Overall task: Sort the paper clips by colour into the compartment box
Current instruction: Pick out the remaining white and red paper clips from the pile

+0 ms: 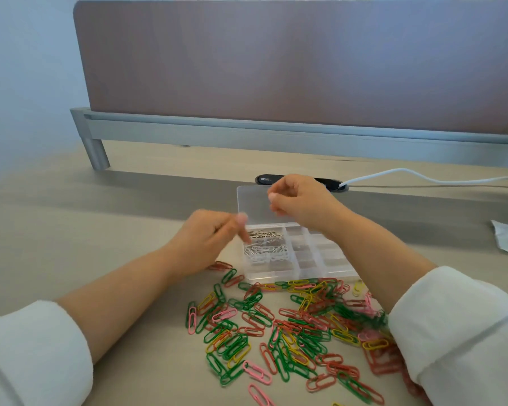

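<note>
While both hands hover at the clear plastic compartment box [320,260], the pile of green, red, yellow and pink wire paper clips [291,326] lies on the beige desk [115,206] on the person's side of the box, reaching its near wall and spreading between the forearms. The left hand [208,238] points blurred fingers down at the box's left compartments, where silver clips [264,234] and white clips [264,253] already sit. Whether it pinches a clip cannot be told. The right hand [299,200] is raised in front of the open lid [252,206] with fingers curled, and a grip is equally unclear. The pile lies back toward the person from both hands. The left hand is lower and nearer its left fringe, so it looks better placed to reach next. The clips point every way and overlap, so no single long axis guides the pinch
</note>
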The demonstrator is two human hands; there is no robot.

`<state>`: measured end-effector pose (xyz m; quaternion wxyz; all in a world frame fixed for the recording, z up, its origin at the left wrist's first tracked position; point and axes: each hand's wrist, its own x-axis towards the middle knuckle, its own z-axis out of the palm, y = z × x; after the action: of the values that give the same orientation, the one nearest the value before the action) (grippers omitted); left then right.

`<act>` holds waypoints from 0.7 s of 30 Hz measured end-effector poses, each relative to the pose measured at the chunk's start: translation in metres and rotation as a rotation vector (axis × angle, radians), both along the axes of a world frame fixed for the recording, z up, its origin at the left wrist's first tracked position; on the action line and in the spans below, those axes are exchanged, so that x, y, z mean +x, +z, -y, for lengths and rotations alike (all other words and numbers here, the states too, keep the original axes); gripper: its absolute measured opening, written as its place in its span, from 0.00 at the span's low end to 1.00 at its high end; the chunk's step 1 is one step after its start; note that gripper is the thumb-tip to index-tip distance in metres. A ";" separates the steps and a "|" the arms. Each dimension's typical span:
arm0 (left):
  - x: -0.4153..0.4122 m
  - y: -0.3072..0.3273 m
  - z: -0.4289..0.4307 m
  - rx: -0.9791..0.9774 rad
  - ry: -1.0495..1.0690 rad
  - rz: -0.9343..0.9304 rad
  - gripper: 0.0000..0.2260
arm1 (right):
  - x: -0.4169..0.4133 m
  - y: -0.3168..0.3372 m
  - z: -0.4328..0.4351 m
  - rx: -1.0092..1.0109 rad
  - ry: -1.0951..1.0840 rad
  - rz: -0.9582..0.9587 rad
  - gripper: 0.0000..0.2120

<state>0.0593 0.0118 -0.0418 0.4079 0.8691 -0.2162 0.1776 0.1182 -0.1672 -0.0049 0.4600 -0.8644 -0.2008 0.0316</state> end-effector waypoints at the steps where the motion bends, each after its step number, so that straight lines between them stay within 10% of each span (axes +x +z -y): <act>1: 0.004 0.006 0.008 -0.269 0.029 -0.119 0.22 | 0.002 0.002 0.005 -0.130 0.010 0.028 0.04; 5: 0.022 0.030 0.045 -0.742 -0.008 -0.412 0.20 | -0.001 0.010 0.027 -0.525 0.219 -0.006 0.17; 10: 0.028 0.014 0.071 -0.474 -0.085 -0.422 0.23 | -0.011 0.001 0.049 -0.603 0.373 -0.117 0.44; 21: 0.029 0.001 0.067 -0.335 0.036 -0.215 0.14 | -0.016 -0.012 0.046 -0.617 0.385 -0.007 0.49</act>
<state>0.0884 -0.0548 -0.0406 0.5644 0.8067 -0.1233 0.1243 0.1022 -0.2128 -0.0165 0.1637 -0.9087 -0.3394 0.1796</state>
